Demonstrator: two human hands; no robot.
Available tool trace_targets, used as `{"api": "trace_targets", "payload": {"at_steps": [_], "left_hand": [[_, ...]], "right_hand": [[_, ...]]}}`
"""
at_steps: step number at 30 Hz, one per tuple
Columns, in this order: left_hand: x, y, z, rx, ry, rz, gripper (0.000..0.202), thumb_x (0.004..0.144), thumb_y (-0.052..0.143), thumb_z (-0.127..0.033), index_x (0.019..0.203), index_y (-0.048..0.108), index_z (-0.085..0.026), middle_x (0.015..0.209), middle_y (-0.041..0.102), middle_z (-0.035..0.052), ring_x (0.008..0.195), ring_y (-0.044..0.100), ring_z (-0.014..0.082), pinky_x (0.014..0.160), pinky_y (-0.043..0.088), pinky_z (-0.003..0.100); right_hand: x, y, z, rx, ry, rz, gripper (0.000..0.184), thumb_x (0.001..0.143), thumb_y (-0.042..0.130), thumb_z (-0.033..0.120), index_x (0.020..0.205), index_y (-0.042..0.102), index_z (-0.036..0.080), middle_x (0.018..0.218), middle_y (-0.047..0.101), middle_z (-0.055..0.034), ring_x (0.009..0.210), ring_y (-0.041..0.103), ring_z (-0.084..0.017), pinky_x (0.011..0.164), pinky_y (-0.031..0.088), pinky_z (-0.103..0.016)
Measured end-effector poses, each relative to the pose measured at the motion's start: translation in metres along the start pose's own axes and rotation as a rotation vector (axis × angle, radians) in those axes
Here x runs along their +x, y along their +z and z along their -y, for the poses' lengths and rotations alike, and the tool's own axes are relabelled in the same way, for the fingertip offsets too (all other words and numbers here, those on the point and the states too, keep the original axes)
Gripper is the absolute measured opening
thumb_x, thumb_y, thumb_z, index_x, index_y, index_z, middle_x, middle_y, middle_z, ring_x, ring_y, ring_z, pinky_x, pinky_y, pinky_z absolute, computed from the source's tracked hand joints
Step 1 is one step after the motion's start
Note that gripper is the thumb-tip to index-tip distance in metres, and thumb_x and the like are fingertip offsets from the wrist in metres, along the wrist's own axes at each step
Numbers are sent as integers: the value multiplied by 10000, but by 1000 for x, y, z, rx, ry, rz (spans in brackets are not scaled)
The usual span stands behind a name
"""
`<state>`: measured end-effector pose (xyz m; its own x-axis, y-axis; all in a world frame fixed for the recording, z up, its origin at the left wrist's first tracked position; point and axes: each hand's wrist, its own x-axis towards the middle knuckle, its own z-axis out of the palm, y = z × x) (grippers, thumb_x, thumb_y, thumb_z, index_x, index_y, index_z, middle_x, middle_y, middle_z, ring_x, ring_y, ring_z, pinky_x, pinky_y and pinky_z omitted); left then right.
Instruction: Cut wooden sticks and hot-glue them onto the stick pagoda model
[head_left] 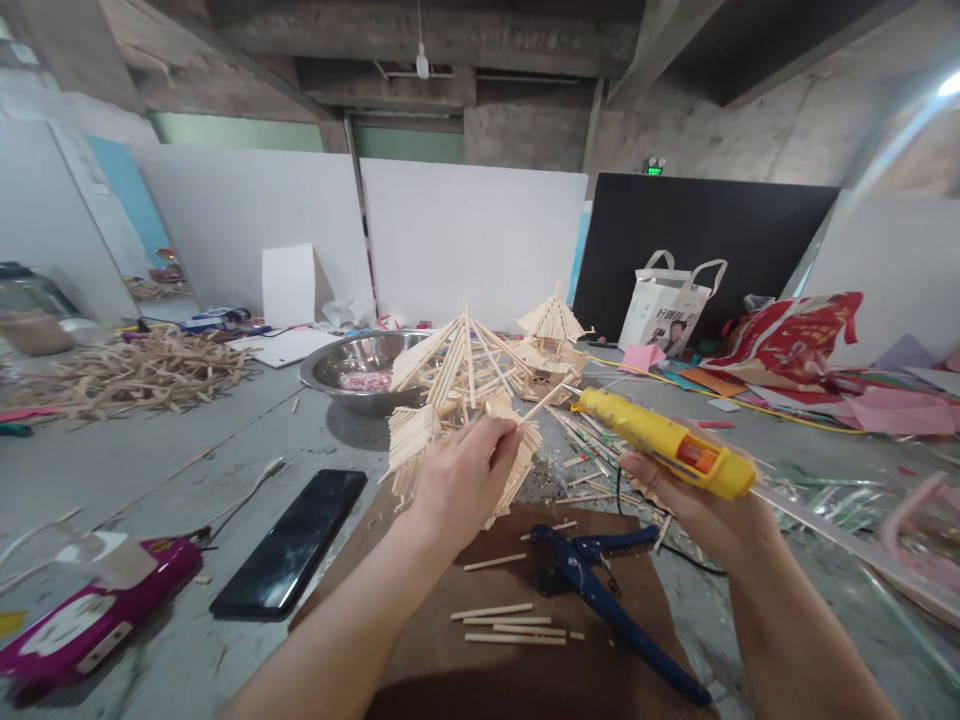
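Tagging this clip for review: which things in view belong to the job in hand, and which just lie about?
Likely the job's: thin stick in left hand; yellow glue gun in right hand; stick model; loose sticks; blue cutter.

Seemingly lying about: black phone; white tote bag; red bag.

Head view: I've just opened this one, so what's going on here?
The person's left hand pinches a thin wooden stick, its far end close to the tip of the yellow glue gun in the right hand; whether they touch is unclear. A roofed stick model stands just beyond the left hand, with a second model behind it. Blue cutters and loose sticks lie nearer.
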<state>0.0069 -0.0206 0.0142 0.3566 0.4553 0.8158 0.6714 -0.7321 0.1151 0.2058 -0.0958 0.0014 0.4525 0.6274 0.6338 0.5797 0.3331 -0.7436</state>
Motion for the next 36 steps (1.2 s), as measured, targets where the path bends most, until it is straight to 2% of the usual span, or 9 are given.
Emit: {"api": "trace_targets", "payload": {"at_steps": [3, 9, 14, 20, 27, 31, 36], "left_hand": [[0, 1, 1, 1, 44, -72, 140, 750, 456, -223, 683, 569, -174, 548, 610, -10, 484, 537, 81, 463, 358, 188], [1, -1, 1, 6, 85, -95, 128, 743, 466, -209, 676, 564, -162, 539, 613, -21, 476, 547, 80, 450, 360, 181], [1, -3, 1, -6, 64, -74, 133, 745, 459, -215, 693, 569, -161, 555, 621, -18, 484, 551, 81, 461, 371, 179], [0, -2, 1, -21, 53, -69, 146, 751, 449, -221, 703, 572, -161, 573, 627, -8, 500, 556, 83, 469, 376, 177], [0, -3, 2, -18, 60, -73, 140, 751, 452, -225, 699, 567, -162, 572, 624, -12, 490, 552, 81, 465, 369, 179], [-1, -3, 2, -22, 53, -64, 144, 755, 446, -227, 706, 567, -167, 552, 611, -19, 477, 540, 76, 458, 361, 178], [0, -2, -1, -34, 34, -74, 134, 747, 462, -227, 703, 574, -168, 542, 608, -24, 464, 527, 69, 457, 360, 176]], "right_hand": [[-2, -1, -1, -159, -82, 164, 200, 604, 603, 392, 615, 534, 205, 623, 594, 4, 573, 550, -149, 540, 449, -272], [-5, -2, 7, -359, -188, 213, 185, 641, 579, 379, 660, 514, 207, 592, 570, 15, 535, 529, -141, 490, 421, -255], [-8, 0, 16, -316, -162, 297, 164, 661, 572, 346, 690, 512, 196, 650, 594, -7, 562, 546, -144, 515, 433, -257], [-9, 1, 18, -359, -231, 282, 151, 666, 565, 337, 708, 522, 198, 675, 601, -16, 610, 557, -154, 539, 434, -256], [-10, 2, 28, -333, -217, 334, 193, 671, 543, 375, 662, 492, 189, 569, 542, 3, 505, 489, -124, 473, 395, -241], [-10, 4, 29, -348, -203, 356, 195, 678, 533, 385, 688, 500, 193, 594, 558, 2, 534, 499, -132, 500, 398, -250], [-12, 3, 27, -331, -212, 346, 185, 670, 546, 370, 672, 492, 194, 584, 550, 7, 523, 499, -128, 461, 383, -238]]}}
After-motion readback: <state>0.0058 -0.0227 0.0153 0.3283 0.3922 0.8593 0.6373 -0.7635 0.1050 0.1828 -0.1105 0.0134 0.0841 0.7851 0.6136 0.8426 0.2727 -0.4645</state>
